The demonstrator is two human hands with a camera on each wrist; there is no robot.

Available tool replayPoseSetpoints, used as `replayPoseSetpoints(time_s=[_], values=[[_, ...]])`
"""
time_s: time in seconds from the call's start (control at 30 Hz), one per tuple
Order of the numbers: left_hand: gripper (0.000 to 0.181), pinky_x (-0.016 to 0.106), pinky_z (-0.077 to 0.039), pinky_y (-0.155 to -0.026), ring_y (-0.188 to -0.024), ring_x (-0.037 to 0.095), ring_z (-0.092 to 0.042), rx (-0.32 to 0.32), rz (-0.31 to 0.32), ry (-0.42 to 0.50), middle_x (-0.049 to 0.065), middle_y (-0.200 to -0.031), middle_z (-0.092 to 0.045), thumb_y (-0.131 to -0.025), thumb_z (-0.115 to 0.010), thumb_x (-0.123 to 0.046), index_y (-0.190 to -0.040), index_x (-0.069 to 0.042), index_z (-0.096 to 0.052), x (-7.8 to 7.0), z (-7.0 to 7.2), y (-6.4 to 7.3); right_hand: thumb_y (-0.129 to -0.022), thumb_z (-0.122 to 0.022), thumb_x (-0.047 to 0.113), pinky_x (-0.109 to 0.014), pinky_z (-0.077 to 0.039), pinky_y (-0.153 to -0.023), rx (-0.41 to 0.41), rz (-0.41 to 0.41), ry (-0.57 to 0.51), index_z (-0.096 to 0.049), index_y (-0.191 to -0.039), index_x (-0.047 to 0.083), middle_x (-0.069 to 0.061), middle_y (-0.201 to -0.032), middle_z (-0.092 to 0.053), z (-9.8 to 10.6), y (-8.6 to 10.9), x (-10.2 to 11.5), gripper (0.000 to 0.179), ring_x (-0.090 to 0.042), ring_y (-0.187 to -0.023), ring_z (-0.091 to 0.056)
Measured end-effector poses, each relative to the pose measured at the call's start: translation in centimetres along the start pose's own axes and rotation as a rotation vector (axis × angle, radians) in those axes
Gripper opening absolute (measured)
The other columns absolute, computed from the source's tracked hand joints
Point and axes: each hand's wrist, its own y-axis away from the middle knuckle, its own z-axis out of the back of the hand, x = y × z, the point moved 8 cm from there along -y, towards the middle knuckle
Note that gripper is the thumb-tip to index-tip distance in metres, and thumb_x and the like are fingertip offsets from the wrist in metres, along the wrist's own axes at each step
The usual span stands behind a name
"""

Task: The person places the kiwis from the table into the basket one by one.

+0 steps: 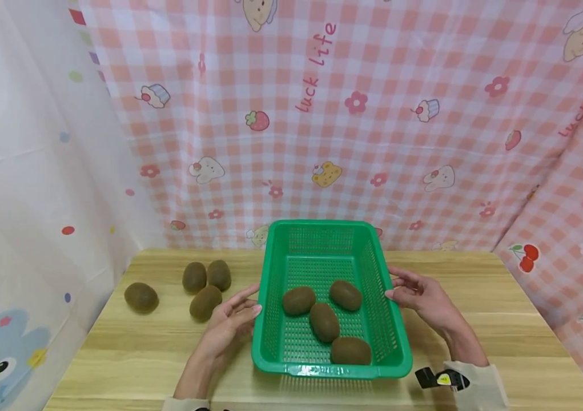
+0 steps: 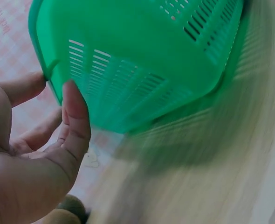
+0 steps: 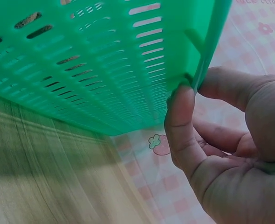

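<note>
A green plastic basket [image 1: 332,371] with slotted sides stands in front of me, with several brown kiwis [image 1: 324,322] lying on its bottom. My left hand [image 1: 224,326] pinches the basket's left rim between thumb and fingers. On the opposite side, my right hand [image 1: 427,302] pinches the right rim the same way. Both wrist views show the thumb and a finger meeting at the rim, close against the slotted side wall [image 3: 105,60]. The basket's lower edge is close over the wooden table, with a green-tinted shadow below it in the left wrist view.
Left of the basket, three kiwis [image 1: 206,302] sit bunched on the wooden table [image 1: 491,308], near my left hand. One more kiwi [image 1: 141,297] lies apart, farther left. A pink checked cloth [image 1: 291,142] hangs behind the table, and a white patterned cloth [image 1: 39,171] hangs at left.
</note>
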Motion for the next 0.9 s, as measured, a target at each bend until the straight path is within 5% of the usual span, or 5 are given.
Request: replayPoseSetpoints(time_s=[0.23,0.57,0.9], values=[[0.053,0.036,-0.061,-0.071,-0.075,0.015,-0.067,-0.023,-0.05,-0.19,0.012,-0.117,-0.063,-0.096,-0.073,-0.023,-0.146,-0.016,-0.057,-1.0,0.6,0.4,-0.097,-0.072,0.027,-0.03,-0.06,-0.086,0.005,0.001,0.005,-0.041,-0.156,0.008,-0.025,-0.131,-0.058,-0.1,0.0,-0.1,0.069,-0.01,-0.102,-0.068],[0.047,0.04,-0.063,-0.076,-0.097,0.024,-0.068,-0.098,-0.153,-0.378,0.014,-0.119,-0.064,-0.095,-0.075,-0.027,-0.139,-0.018,-0.062,-3.1,1.7,1.2,-0.097,-0.072,0.028,-0.03,-0.06,-0.086,0.004,-0.005,-0.001,-0.04,-0.157,0.009,-0.024,-0.131,-0.057,0.0,0.2,-0.3,0.07,-0.01,-0.103,-0.068],[0.048,0.023,-0.058,-0.081,-0.112,0.025,-0.065,-0.201,-0.364,-0.621,0.006,-0.118,-0.065,-0.093,-0.077,-0.031,-0.137,-0.017,-0.063,-6.7,2.9,2.2,-0.097,-0.073,0.025,-0.03,-0.06,-0.086,0.006,-0.006,-0.034,-0.039,-0.157,0.006,-0.026,-0.131,-0.056,-0.1,0.0,-0.4,0.072,-0.009,-0.102,-0.068]])
